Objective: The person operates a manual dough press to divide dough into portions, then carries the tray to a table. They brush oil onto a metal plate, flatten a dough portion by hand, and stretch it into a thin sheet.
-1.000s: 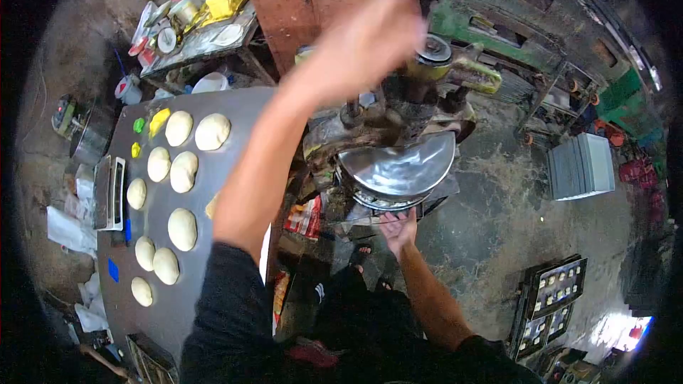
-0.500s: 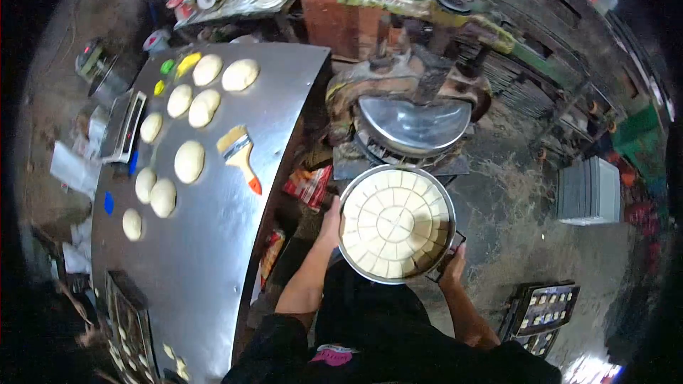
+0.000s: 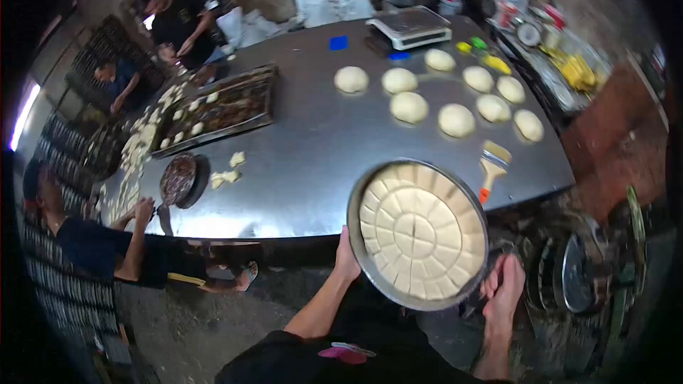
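Observation:
A round metal pan is held between my hands, tilted a little, over the near edge of the steel table. Inside it lies a flat disc of pale dough, cut into rings of small pieces. My left hand grips the pan's left rim, fingers partly hidden beneath. On the other side, my right hand is closed around the pan's handle, which is mostly hidden. Beyond the pan, several smooth dough balls rest on the table, with a wide brush lying to the right.
The steel table carries a scale, a blackened baking tray with dough pieces and a round dark pan. A co-worker works at its left end; two other people stand farther back. Dough-press machinery is at right.
My view has swung left, from the machine to the table. The pan has come along in both hands and now tilts near the table edge. Co-workers have come into view.

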Demonstrator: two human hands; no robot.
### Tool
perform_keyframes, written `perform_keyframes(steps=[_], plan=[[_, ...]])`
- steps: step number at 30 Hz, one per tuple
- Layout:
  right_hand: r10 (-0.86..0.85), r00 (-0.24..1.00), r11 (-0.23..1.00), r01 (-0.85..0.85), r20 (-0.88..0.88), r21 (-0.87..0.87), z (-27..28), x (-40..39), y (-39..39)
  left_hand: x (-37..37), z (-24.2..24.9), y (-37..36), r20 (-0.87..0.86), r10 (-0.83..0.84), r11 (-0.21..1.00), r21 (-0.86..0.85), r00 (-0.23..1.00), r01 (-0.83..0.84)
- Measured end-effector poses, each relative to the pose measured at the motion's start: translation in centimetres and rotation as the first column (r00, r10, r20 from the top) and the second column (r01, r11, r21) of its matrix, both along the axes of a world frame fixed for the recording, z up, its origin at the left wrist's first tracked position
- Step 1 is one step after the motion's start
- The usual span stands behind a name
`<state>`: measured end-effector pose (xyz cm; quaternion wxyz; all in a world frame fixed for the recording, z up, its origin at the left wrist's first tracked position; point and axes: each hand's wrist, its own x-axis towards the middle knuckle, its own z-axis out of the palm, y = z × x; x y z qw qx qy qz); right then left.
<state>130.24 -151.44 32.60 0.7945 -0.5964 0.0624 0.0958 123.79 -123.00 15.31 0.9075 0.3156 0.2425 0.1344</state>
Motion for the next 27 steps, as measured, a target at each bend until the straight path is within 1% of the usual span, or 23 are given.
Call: perform_keyframes(steps=[1, 2, 3, 4, 5, 6, 7, 8, 9, 11, 13, 14, 15, 16, 17, 19, 20, 21, 22, 24, 25, 26, 27], plan=[[0.102, 0.993, 0.995, -0.102, 0.051, -0.01, 1.5, 1.7, 3.4, 0.0, -0.2, 2.4, 0.016, 0.103, 0.988, 0.113, 0.995, -0.105], [0.21, 0.976, 0.977, -0.207, 0.052, -0.054, 2.9, 3.2, 7.1, -0.9, -0.2, 5.5, -0.109, 0.085, 0.995, 0.059, 0.99, -0.079], [0.313, 0.949, 0.946, -0.307, 0.046, -0.101, 3.9, 4.4, 10.9, -1.5, 0.3, 7.9, -0.179, 0.189, 0.973, 0.167, 0.966, -0.16], [0.405, 0.841, 0.908, -0.323, 0.358, -0.267, 3.9, 5.7, 15.2, -2.3, 1.0, 10.0, -0.23, 0.253, 0.937, 0.3, 0.94, -0.178], [0.487, 0.623, 0.868, -0.272, 0.612, -0.415, 3.3, 6.7, 19.7, -3.0, 1.8, 12.2, -0.272, 0.317, 0.885, 0.429, 0.908, -0.18], [0.559, 0.509, 0.828, -0.302, 0.654, -0.472, 3.2, 7.0, 23.8, -4.1, 1.8, 14.4, -0.215, 0.353, 0.886, 0.39, 0.91, -0.251], [0.62, 0.39, 0.784, -0.317, 0.68, -0.533, 2.8, 7.2, 27.6, -5.2, 3.0, 15.9, -0.219, 0.387, 0.872, 0.403, 0.896, -0.278], [0.609, 0.118, 0.791, -0.156, 0.784, -0.591, 1.3, 7.6, 31.3, -6.5, 3.6, 17.0, -0.231, 0.429, 0.849, 0.432, 0.873, -0.303], [0.586, -0.171, 0.806, 0.02, 0.792, -0.592, -0.6, 8.1, 34.6, -7.4, 4.0, 18.2, -0.24, 0.466, 0.827, 0.462, 0.852, -0.322], [0.709, -0.071, 0.697, -0.086, 0.702, -0.712, -4.6, 7.7, 39.1, -9.6, 3.3, 19.9, -0.206, 0.557, 0.747, 0.546, 0.805, -0.378], [0.831, -0.049, 0.545, -0.131, 0.554, -0.828, -7.7, 7.3, 41.6, -12.1, 1.7, 21.5, -0.212, 0.563, 0.741, 0.558, 0.799, -0.374], [0.862, -0.06, 0.489, -0.16, 0.503, -0.858, -8.7, 7.0, 42.3, -13.1, 1.6, 21.6, -0.207, 0.58, 0.723, 0.577, 0.788, -0.38], [0.877, -0.101, 0.446, -0.191, 0.47, -0.874, -10.1, 7.0, 42.9, -13.5, 1.9, 21.6, -0.201, 0.581, 0.713, 0.593, 0.789, -0.374], [0.906, -0.094, 0.385, -0.219, 0.412, -0.897, -11.0, 6.7, 43.2, -13.9, 2.1, 21.5, -0.23, 0.582, 0.715, 0.601, 0.78, -0.356], [0.94, -0.057, 0.313, -0.247, 0.336, -0.917, -11.7, 6.1, 43.2, -14.1, 1.8, 21.7, -0.253, 0.585, 0.714, 0.612, 0.771, -0.34], [0.92, -0.061, 0.352, -0.303, 0.386, -0.886, -16.0, 5.5, 43.9, -14.7, -0.3, 22.8, -0.19, 0.512, 0.708, 0.646, 0.838, -0.286], [0.91, -0.018, 0.392, -0.283, 0.413, -0.875, -17.4, 4.6, 43.8, -14.2, -0.7, 23.0, -0.193, 0.517, 0.715, 0.633, 0.834, -0.296], [0.897, 0.015, 0.431, -0.258, 0.442, -0.865, -18.0, 4.8, 43.5, -12.7, 1.2, 22.7, -0.262, 0.534, 0.699, 0.672, 0.804, -0.245], [0.9, 0.052, 0.432, -0.242, 0.432, -0.869, -17.4, 5.7, 42.5, -11.8, 1.4, 23.0, -0.248, 0.514, 0.695, 0.682, 0.821, -0.229], [0.746, 0.289, 0.649, -0.116, 0.6, -0.751, -15.3, 7.8, 39.3, -10.2, 1.8, 23.6, -0.216, 0.468, 0.659, 0.731, 0.857, -0.176], [0.807, 0.408, 0.511, -0.121, 0.427, -0.851, -13.0, 10.5, 36.2, -8.9, 2.9, 23.5, -0.217, 0.46, 0.66, 0.732, 0.861, -0.169], [0.654, 0.566, 0.535, 0.122, 0.501, -0.836, -15.1, 12.8, 32.8, -7.6, 3.6, 23.7, -0.21, 0.445, 0.637, 0.757, 0.871, -0.143], [0.474, 0.79, 0.521, 0.103, 0.388, -0.847, -12.1, 15.1, 28.6, -6.4, 4.0, 24.0, -0.201, 0.432, 0.61, 0.783, 0.879, -0.12]])
